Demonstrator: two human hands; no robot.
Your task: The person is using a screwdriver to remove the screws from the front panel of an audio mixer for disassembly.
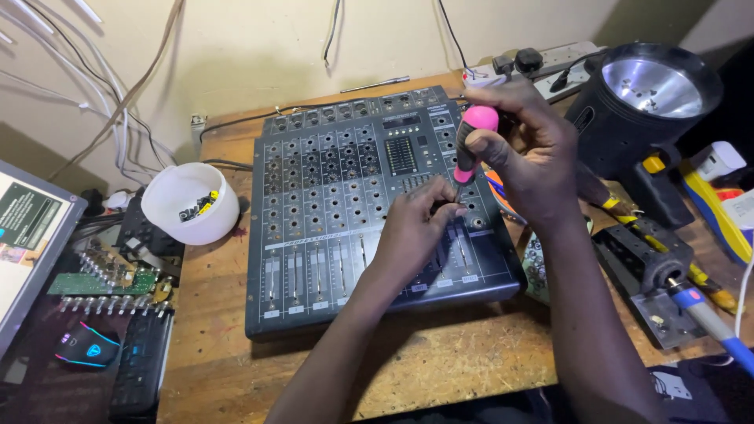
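Two hands work over the grey audio mixer (345,204) lying flat on the bench (440,361): right hand (522,153) fingers wrap a pink-handled screwdriver (470,141) upright, while left hand (412,232) fingers pinch its tip, steadying it at the mixer's right side.

Under our fingers (440,206) the mixer panel (338,196) looks matt grey metal. The screwdriver handle (471,141) is glossy pink plastic; the worktop (440,353) below is rough wood.

i see an electronics repair workshop: soldering iron (711,318), bare circuit board (106,281), stripped audio mixer (330,196) on a worn wooden bench (440,361).
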